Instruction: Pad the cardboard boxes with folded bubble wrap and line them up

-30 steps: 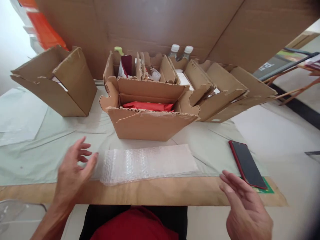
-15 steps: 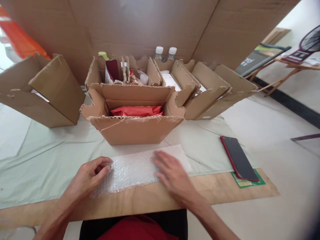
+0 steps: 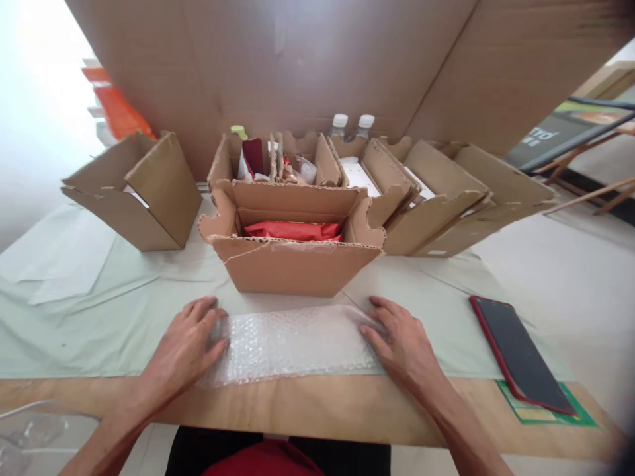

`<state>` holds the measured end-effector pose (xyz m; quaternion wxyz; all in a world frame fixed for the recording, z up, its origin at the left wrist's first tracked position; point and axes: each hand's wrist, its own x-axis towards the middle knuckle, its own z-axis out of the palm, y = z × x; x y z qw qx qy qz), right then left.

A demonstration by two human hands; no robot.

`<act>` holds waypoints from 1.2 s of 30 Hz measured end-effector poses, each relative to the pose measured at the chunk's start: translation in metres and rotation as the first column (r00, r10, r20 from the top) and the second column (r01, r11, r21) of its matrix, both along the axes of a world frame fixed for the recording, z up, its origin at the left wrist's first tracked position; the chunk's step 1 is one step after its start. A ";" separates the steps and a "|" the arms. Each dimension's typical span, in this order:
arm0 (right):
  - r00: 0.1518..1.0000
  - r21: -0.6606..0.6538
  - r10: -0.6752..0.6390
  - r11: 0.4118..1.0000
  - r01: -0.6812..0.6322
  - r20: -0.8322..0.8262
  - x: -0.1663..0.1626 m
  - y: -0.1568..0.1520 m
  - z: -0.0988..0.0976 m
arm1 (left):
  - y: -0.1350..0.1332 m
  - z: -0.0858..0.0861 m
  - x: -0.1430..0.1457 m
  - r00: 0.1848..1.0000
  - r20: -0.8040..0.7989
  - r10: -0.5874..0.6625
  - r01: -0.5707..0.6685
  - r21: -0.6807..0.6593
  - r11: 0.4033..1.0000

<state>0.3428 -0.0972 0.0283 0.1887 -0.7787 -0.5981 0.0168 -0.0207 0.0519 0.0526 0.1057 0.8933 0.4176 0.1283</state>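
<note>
A wooden table (image 3: 297,413) lies under a pale green cloth (image 3: 99,330), its front edge bare. An open box (image 3: 292,268) with a red packet (image 3: 292,231) inside stands on the cloth. Just in front of it, the bubble wrap (image 3: 297,344) lies flat near the table's front edge. The left hand (image 3: 186,340) rests open on the wrap's left end, thumb apart from the fingers. The right hand (image 3: 404,340) touches the right end; whether it grips cannot be told. A phone (image 3: 523,354) lies farther right, overlapping a green card (image 3: 580,415).
</note>
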 end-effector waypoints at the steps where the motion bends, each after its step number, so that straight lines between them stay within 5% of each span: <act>1: 1.000 0.032 0.017 0.999 -0.016 -0.026 0.000 -0.001 0.000 | 0.000 -0.004 0.000 1.000 0.014 -0.012 0.012 0.011 1.000; 4: 0.992 0.160 0.022 0.987 -0.001 -0.127 -0.007 -0.015 0.007 | -0.009 -0.010 0.002 0.996 0.094 0.003 -0.002 -0.009 1.000; 7: 0.986 0.278 0.031 0.961 0.016 -0.163 -0.026 -0.029 0.028 | -0.027 -0.003 -0.006 0.980 0.177 0.092 -0.056 -0.200 0.978; 10: 0.975 0.376 0.220 0.905 -0.197 -0.020 -0.056 -0.022 0.058 | -0.049 0.011 -0.027 0.936 0.296 0.190 -0.071 -0.369 0.927; 14: 0.761 0.358 0.620 0.677 -0.643 0.194 -0.118 0.030 0.102 | -0.074 0.024 -0.066 0.898 0.347 0.270 -0.064 -0.504 0.861; 18: 0.567 0.231 0.715 0.520 -0.822 0.410 -0.185 0.107 0.134 | -0.088 0.022 -0.098 0.846 0.312 0.433 -0.124 -0.674 0.728; 23: 0.619 0.330 0.706 0.526 -0.784 0.345 -0.202 0.143 0.127 | -0.087 0.013 -0.117 0.569 0.523 0.635 0.141 -0.823 0.551; 26: 0.623 0.191 0.777 0.600 -0.777 0.090 -0.179 0.118 0.098 | -0.083 0.012 -0.116 0.545 0.495 0.676 0.140 -0.849 0.509; 29: 0.598 0.027 0.783 0.611 -0.792 -0.174 -0.170 0.086 0.067 | -0.078 0.015 -0.105 0.614 0.436 0.657 -0.013 -0.827 0.561; 31: 0.570 0.020 0.757 0.607 -0.794 -0.319 -0.182 0.072 0.050 | -0.074 0.017 -0.096 0.712 0.444 0.544 -0.081 -0.718 0.692; 34: 0.561 0.102 0.690 0.668 -0.737 -0.458 -0.208 0.064 0.032 | -0.069 0.018 -0.089 0.856 0.407 0.320 -0.164 -0.373 0.913; 36: 0.571 0.149 0.637 0.724 -0.673 -0.518 -0.215 0.061 0.027 | -0.066 0.019 -0.089 0.895 0.362 0.259 -0.211 -0.166 0.963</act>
